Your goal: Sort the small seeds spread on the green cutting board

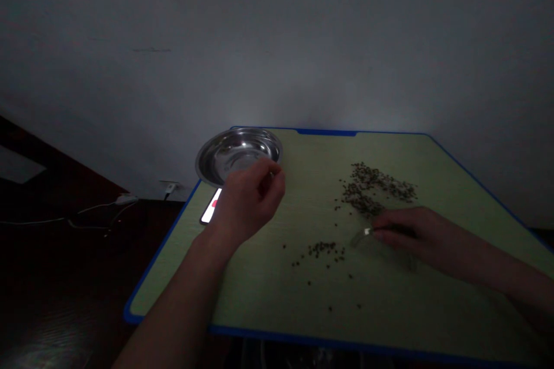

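My left hand (253,196) is raised by the near rim of a shiny metal bowl (212,153), fingers curled together. Whatever they hold, if anything, is hidden. On the right, my right hand (407,233) is closed over the edge of a clear, see-through object (359,237) that catches a bright glint; its kind is too dim to tell. Just beyond that hand lies a spread pile of small dark grains (363,190), like seeds or beans. A smaller loose cluster of the same grains (324,249) sits between my hands, with a few strays nearer me.
A phone with a lit screen (210,207) lies at the left edge, partly behind my left wrist. The light green table (268,294) has a blue rim and stands against a pale wall (346,40). White cables and a plug (170,188) are down left.
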`<state>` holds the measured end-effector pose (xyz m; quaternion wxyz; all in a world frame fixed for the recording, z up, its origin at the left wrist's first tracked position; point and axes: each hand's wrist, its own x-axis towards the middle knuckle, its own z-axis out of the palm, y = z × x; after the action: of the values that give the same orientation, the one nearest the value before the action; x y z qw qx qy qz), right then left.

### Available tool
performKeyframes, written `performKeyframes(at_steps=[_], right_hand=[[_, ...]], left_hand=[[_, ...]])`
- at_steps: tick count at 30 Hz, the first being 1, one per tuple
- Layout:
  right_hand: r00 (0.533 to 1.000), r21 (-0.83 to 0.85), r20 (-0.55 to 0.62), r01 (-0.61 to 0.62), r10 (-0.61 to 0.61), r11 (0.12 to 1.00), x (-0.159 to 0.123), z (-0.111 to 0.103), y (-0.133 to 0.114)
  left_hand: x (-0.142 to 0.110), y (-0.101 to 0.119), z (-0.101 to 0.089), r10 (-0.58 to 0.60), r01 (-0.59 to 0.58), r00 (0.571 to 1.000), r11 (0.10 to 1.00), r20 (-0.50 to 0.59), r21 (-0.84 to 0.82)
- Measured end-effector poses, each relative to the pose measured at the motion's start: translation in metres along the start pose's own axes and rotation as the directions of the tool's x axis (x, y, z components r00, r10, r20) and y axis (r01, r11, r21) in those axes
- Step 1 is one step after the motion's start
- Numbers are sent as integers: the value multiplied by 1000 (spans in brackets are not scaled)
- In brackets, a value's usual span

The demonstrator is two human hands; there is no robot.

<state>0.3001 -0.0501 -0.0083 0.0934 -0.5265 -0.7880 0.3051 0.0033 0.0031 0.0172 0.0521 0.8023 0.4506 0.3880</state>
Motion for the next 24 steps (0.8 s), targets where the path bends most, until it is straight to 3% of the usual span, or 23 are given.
performKeyframes(at_steps=[7,14,24], right_hand=[[999,32,35,1,-2,999,4,15,-16],[997,-140,-61,-44,36,989,19,33,-39],[956,-213,-277,-159,96,964,12,10,-1]], left_hand=[[-1,-1,2,-12,12,999,1000,31,-2],[-1,1,2,-19,19,998,1000,61,4],[0,0,3,-2,1,997,1000,77,8]])
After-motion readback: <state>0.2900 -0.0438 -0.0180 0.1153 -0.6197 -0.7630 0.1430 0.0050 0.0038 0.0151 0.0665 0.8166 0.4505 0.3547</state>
